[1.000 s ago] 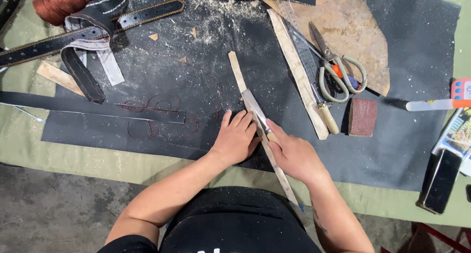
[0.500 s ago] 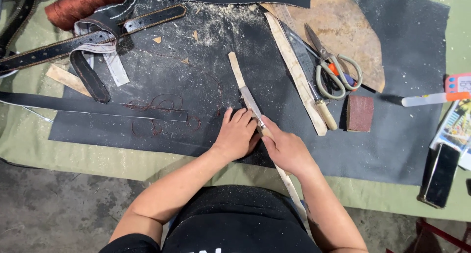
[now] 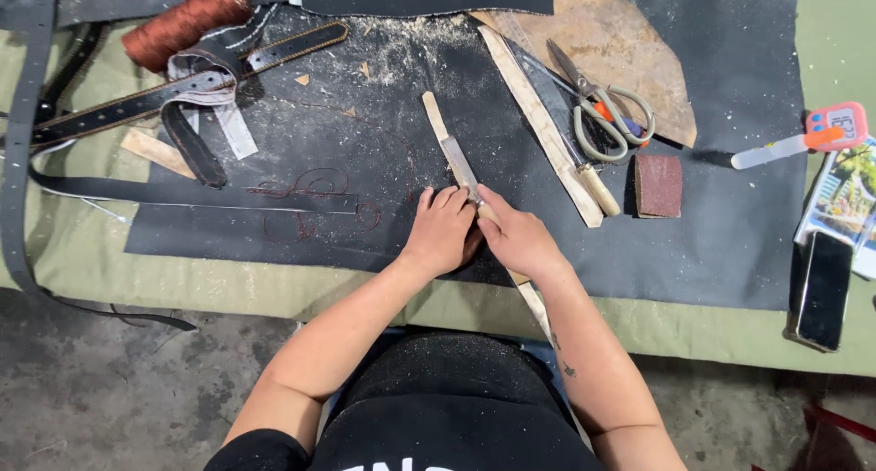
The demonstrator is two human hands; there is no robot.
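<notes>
The right hand (image 3: 520, 241) is gripping a flat steel blade (image 3: 459, 167) along a pale leather strip (image 3: 436, 121), pointing to 11 o'clock. The left hand (image 3: 443, 234), fingers curled down, is pinning the strip on the black mat (image 3: 730, 206); keeping those fingers behind the edge seems wise.

A black short-sleeved top with white lettering at the bottom edge of the frame is worn. Both forearms are left bare, and small dark tattoo marks are seen on the right forearm (image 3: 584, 361).
</notes>
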